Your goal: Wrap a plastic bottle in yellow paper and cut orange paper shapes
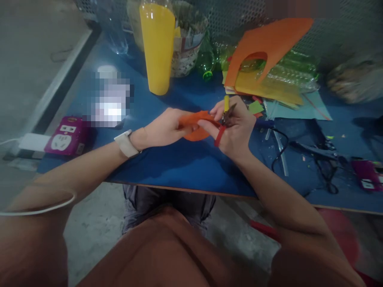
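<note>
My left hand (167,127), with a pale watch on its wrist, is closed on the left part of a rounded piece of orange paper (196,134). Opposite it, my right hand (236,129) holds small scissors (229,113); their dark blades point up and away from the paper. A red loop (220,136) circles the base of the right thumb, and a yellow part (226,103) shows by the fingers. The right thumb and fingertips also touch the orange paper's right edge. Both hands are just above the blue table (179,167).
A yellow-filled bottle (157,52) stands beyond my hands, near a patterned container (187,56). Green plastic bottles and an orange sheet with a round cutout (243,52) lie back right. A purple power socket (66,135) sits left; cables (317,151) and a clear strip (281,155) lie right.
</note>
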`<action>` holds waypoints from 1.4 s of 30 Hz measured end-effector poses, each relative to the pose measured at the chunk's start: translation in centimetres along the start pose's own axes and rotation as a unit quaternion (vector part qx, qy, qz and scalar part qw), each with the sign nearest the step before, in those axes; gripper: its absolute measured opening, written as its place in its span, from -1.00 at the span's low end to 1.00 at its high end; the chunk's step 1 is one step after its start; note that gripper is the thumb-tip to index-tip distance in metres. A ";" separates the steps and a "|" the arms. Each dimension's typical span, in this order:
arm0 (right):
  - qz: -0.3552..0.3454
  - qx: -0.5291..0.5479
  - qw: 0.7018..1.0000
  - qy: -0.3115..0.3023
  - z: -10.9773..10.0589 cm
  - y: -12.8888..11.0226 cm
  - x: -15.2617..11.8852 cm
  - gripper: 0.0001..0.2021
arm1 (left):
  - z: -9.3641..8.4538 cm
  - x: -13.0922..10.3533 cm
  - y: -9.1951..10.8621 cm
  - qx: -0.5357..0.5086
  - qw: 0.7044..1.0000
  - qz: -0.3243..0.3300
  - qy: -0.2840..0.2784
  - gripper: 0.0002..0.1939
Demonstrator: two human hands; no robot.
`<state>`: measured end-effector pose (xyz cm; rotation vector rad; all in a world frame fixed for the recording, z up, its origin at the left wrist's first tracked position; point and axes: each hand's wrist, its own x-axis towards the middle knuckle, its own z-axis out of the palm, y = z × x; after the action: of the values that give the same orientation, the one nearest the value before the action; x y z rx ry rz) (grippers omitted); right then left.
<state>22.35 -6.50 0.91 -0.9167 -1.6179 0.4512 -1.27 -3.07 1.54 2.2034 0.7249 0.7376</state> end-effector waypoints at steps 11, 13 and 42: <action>0.315 0.202 0.927 -0.001 1.0 1.8 -0.1 -0.36 | -1.5 0.2 -1.5 0.226 0.962 0.130 0.081 -0.55; 0.356 0.227 0.906 -0.035 1.1 1.5 -0.2 -0.33 | -1.4 0.1 -1.8 0.235 0.959 0.133 0.089 -0.55; 0.325 0.223 0.919 0.004 1.3 1.8 -0.5 -0.38 | -1.0 -0.2 -3.5 0.263 0.955 0.130 0.034 -0.26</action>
<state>21.72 -5.53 -1.04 -1.0791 -1.0914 1.2193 -3.05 -0.64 -0.56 2.8101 0.7340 0.8220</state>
